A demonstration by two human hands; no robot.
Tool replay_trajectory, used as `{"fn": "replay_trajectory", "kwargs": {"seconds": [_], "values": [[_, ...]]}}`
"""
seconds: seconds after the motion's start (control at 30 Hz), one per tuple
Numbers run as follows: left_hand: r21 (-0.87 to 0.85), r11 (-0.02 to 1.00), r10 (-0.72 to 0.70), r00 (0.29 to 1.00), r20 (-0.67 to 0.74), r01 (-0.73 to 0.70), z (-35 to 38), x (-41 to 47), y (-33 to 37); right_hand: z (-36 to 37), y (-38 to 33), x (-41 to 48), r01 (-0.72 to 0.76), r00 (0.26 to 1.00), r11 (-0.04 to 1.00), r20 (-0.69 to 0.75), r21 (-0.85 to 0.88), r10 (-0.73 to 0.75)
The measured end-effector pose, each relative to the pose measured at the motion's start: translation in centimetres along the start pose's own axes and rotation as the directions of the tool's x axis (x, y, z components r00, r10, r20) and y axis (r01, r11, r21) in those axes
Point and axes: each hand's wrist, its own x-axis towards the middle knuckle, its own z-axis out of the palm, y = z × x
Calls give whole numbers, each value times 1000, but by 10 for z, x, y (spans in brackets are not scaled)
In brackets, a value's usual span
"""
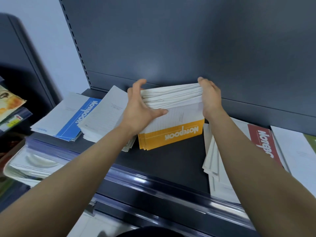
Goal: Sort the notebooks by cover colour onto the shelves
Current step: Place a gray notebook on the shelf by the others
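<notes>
The bare shelf (171,165) is nearest to me. On it, in the middle, the yellow stack (172,132) stands on its long edge. My left hand (142,108) holds its left end, with the thumb on the front cover and the fingers (139,83) curled over the top corner. My right hand (210,98) clamps the right end, and its fingers (202,82) wrap toward the back. Just to the left lie a white pile (102,115) and the blue stack (80,117). To the right lie loose white sheets (213,159) and a red notebook (261,142). Behind all of them is the back panel (179,40).

I think the risk is in the top edges, which are already fanned. If one hand lets go too early, the notebooks may slide and fall onto a neighbour pile, and then the colours are mixed.
</notes>
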Motion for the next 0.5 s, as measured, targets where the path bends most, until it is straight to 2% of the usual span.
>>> {"fn": "replay_trajectory", "kwargs": {"seconds": [0.1,0.2,0.27,0.33,0.5], "values": [[50,994,99,995,-20,-98,3,3,14,-7,-5,6,7,1000,997,-14,83,-5],[68,982,175,984,30,-176,2,6,17,-16,-3,9,-33,999,995,30,96,30],[55,985,160,986,47,-163,3,1,10,-20,-2,9,-106,988,994,111,16,104],[-9,992,123,992,6,-123,6,-5,2,-23,-3,10,-128,975,990,175,-61,137],[-174,976,130,991,-24,-132,7,-14,-5,-26,3,7,-146,965,989,225,19,138]]}}
